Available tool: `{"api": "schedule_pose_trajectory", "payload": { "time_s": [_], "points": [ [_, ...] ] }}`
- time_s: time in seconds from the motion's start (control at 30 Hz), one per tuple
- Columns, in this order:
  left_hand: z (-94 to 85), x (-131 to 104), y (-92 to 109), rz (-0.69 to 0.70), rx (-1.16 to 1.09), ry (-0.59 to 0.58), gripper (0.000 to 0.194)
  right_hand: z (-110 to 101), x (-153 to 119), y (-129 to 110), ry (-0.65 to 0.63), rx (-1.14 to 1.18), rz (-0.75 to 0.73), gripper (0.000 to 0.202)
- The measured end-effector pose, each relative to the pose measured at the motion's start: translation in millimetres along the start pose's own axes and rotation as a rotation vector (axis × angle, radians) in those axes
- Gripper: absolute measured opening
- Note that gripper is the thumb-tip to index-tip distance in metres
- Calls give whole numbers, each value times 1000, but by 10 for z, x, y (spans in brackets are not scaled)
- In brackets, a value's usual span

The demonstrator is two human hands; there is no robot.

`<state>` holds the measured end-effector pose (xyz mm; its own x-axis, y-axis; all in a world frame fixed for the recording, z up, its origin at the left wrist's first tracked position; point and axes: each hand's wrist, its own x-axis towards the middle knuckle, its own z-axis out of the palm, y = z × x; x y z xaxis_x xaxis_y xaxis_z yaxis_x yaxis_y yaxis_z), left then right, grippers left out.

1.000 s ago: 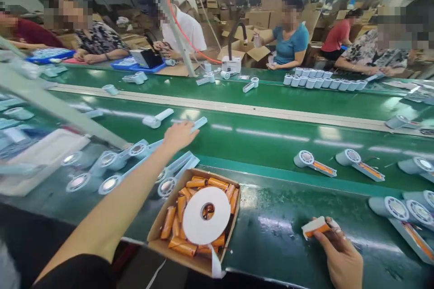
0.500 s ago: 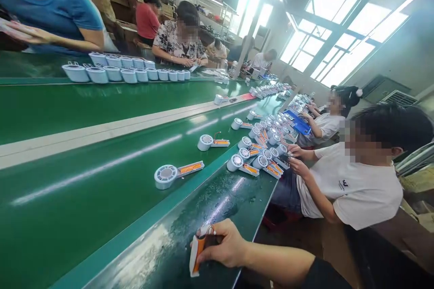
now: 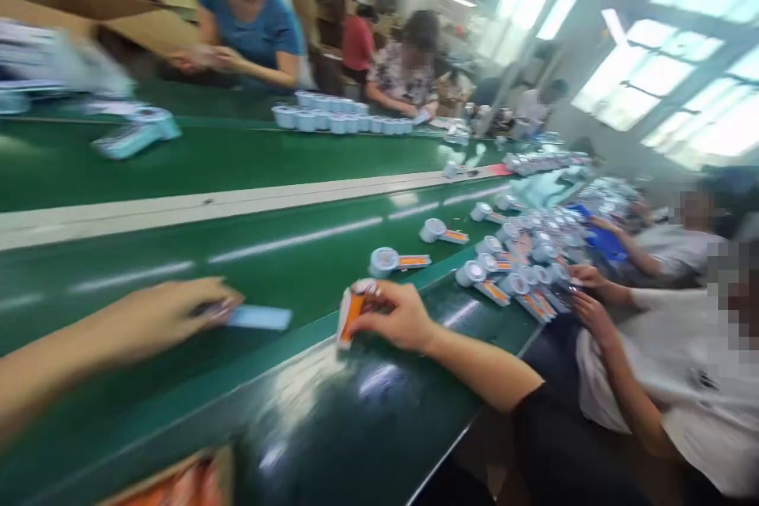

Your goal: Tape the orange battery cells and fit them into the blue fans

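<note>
My left hand (image 3: 160, 315) is over the green belt at the left, blurred, its fingers closed on a pale blue flat strip (image 3: 261, 318) that sticks out to the right. The part under the fingers is hidden. My right hand (image 3: 398, 316) pinches a white handle piece with an orange battery (image 3: 351, 315), held upright above the belt's near edge; the fingers cover its upper part. Close beyond it on the belt lies a handheld fan body (image 3: 384, 262) with a round head and an orange battery in its handle.
A carton of orange pieces (image 3: 178, 482) stands at the bottom left. Many fan bodies (image 3: 522, 282) crowd the bench at right, beside a co-worker's hands (image 3: 590, 296). White round cups (image 3: 337, 122) line the far side, where other people sit. A pale strip (image 3: 237, 198) divides the belt.
My left hand has come into view from the left with the pale blue strip. My right hand has risen toward the belt with the handle piece. The view has swung left, revealing the carton.
</note>
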<state>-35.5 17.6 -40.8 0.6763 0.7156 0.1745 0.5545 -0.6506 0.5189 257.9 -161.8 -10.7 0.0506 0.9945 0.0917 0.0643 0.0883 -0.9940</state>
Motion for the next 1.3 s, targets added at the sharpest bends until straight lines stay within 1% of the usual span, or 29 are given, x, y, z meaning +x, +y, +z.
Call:
{"api": "schedule_pose_trajectory", "payload": {
  "time_s": [0.03, 0.07, 0.1, 0.13, 0.17, 0.23, 0.33, 0.43, 0.57, 0.7, 0.83, 0.97, 1.1, 1.17, 1.23, 1.3],
  "points": [
    [-127, -64, 24, -35, 41, -236, 77, 55, 168, -39, -20, -60, -46, 51],
    [-238, -94, 71, -85, 91, -338, 68, 117, 328, -62, -46, -122, -87, 45],
    [-326, -92, 124, -123, 147, -388, 55, 184, 476, -70, -65, -186, -124, 38],
    [-388, -65, 170, -143, 192, -401, 44, 255, 608, -66, -93, -256, -158, 33],
    [-423, -28, 207, -160, 232, -400, 36, 326, 715, -55, -130, -321, -191, 28],
    [-434, 35, 260, -182, 280, -399, 30, 451, 845, -33, -208, -431, -260, 21],
    [-379, 50, 321, -191, 297, -402, 25, 564, 869, 1, -263, -531, -353, 18],
    [-323, 38, 331, -182, 290, -399, 22, 611, 851, 85, -248, -617, -406, 19],
    [-292, 67, 309, -198, 292, -385, 19, 636, 877, 246, -224, -727, -479, 18],
    [-281, 100, 404, -194, 296, -357, 18, 639, 850, 282, -304, -857, -533, 16],
    [-218, 148, 504, -170, 309, -339, 17, 654, 814, 228, -409, -1109, -480, 21],
    [-112, 252, 478, -224, 315, -291, 20, 670, 842, 221, -464, -1306, -379, 29],
    [-47, 302, 502, -283, 324, -266, 21, 703, 819, 151, -517, -1390, -343, 28],
    [-30, 315, 529, -312, 316, -256, 21, 746, 812, 81, -531, -1432, -323, 32],
    [-14, 335, 545, -322, 281, -235, 20, 817, 824, 6, -577, -1488, -266, 37],
    [5, 358, 545, -300, 227, -188, 19, 902, 861, -55, -639, -1533, -202, 40]
  ]
}}
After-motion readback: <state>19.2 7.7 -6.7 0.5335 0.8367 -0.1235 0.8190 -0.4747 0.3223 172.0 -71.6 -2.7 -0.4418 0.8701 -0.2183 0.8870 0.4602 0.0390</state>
